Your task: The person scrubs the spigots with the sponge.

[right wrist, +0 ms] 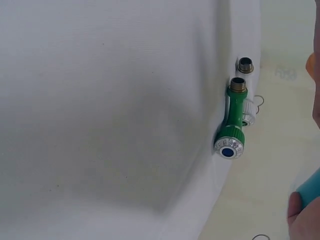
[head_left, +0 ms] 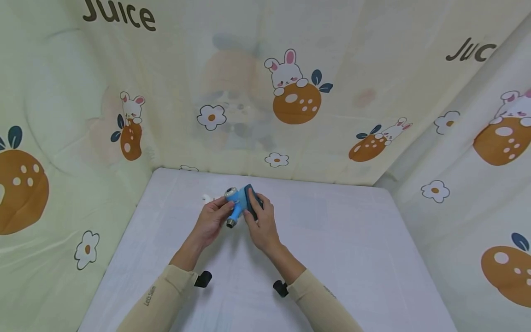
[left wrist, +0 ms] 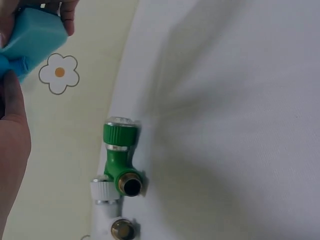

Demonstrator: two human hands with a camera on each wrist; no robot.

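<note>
A blue angle valve with a metal threaded end is held up above the table, pinched by the fingers of my left hand. My right hand grips a sponge, light blue with a dark layer, against the valve's right side. In the left wrist view the blue valve and sponge show only at the upper left corner. On the table lie a green angle valve and a white angle valve side by side. The head view hides the green one.
A white cloth covers the table. Patterned curtains with rabbits, oranges and flowers hang at its back and sides. Each forearm wears a black device near the cuff. The green and white valves lie by the table's far edge.
</note>
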